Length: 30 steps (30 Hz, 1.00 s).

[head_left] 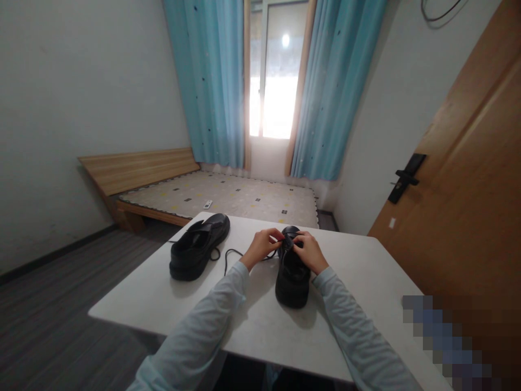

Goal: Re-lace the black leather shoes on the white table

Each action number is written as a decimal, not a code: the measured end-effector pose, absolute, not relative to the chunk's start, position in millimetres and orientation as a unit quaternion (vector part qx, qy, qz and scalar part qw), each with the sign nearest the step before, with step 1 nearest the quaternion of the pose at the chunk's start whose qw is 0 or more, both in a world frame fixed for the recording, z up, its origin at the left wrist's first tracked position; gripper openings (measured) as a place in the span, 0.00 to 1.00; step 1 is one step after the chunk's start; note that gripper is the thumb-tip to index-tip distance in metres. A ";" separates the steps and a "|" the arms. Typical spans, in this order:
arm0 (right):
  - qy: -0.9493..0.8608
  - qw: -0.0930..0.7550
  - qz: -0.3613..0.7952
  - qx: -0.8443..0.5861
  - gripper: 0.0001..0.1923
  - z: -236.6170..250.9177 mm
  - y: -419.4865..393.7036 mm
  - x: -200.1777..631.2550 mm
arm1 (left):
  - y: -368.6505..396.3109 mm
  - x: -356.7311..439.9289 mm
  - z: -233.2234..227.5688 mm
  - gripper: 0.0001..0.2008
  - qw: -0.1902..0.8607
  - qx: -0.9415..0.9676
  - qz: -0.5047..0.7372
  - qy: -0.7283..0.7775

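A black leather shoe (292, 288) stands on the white table (350, 304) before me, heel toward me and toe toward the window. Both my hands are at its lacing. From the left, my left hand (262, 247) pinches at the shoelace by the eyelets. My right hand (311, 252) reaches over the shoe's right side, thumb and fingers closed on the edge of the lacing flap. The fingertips hide the exact grip. A loose black shoelace (227, 259) curls on the table left of my left hand. The matching black shoe (197, 247) rests farther left, its lace hanging down.
Beyond the table is a bed with a patterned mattress (244, 195) and a wooden headboard (142, 168); a small white remote-like object (208, 205) lies on it. Blue curtains (215, 81) frame a bright window. A wooden door (459, 163) stands at the right.
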State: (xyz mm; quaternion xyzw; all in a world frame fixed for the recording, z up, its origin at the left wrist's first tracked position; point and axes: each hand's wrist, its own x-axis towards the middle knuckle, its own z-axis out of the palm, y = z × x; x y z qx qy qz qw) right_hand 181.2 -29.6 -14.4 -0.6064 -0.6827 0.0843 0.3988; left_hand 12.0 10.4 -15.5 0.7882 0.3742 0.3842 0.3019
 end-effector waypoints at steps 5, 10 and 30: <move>-0.680 0.408 0.092 -0.602 0.04 -13.4 -30.3 182.5 | 8.1 9.1 -11.8 0.09 0.245 0.805 0.370 0.393; -0.678 0.422 0.077 -0.597 0.04 -8.7 -33.4 183.5 | 10.7 2.8 -15.0 0.13 0.148 0.818 0.367 0.417; -0.567 0.605 0.246 -0.502 0.08 20.2 -45.0 203.7 | 19.8 -1.7 -7.5 0.07 0.653 0.446 0.559 0.250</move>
